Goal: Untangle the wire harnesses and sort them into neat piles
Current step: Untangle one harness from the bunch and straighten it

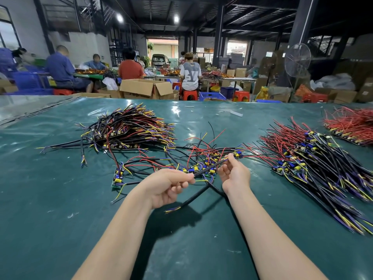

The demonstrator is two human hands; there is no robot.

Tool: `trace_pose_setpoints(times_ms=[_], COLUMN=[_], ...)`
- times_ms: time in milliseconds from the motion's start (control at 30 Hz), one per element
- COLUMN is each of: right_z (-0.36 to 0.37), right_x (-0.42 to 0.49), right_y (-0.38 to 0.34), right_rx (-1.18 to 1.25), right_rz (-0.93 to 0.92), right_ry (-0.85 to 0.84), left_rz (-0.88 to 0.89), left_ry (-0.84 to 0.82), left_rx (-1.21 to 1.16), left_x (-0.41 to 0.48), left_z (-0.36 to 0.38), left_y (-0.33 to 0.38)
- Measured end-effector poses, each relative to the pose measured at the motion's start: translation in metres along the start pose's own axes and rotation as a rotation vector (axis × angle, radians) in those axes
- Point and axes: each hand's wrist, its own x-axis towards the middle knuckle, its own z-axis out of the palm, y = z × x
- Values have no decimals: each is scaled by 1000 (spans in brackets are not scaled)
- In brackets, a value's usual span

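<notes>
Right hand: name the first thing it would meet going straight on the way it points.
Probably the small circuit board just beyond the right hand, at the edge of the loose tangle; depth is uncertain.

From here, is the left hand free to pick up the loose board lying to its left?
Probably not yet: the left hand pinches a black cable that the right hand also holds. The board lies close by, unblocked.

The left forearm (pixel 121 229) is bare and slender, uncovered along its whole visible length from 7 o'clock up to the left hand (pixel 167 186), also bare; the right forearm (pixel 268 229), from 5 o'clock, and right hand (pixel 232 174) look alike
</notes>
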Motion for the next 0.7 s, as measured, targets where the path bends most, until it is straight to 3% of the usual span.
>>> trace_pose_setpoints(times_ms=[167, 400, 700], right_z=[-2, -3, -4], right_x=[3, 3, 3], right_y=[-2, -1, -1], right_rx=[9, -1, -8], right_rz=[-2, -7, 1], right_ry=[-43, -44, -58], left_rz=[-6, 24, -12], left_ry=[42, -104, -89], left_rx=[63, 181, 231], left_x=[-1, -3, -3], left_z=[-1, 5, 6], left_y=[2, 1, -1])
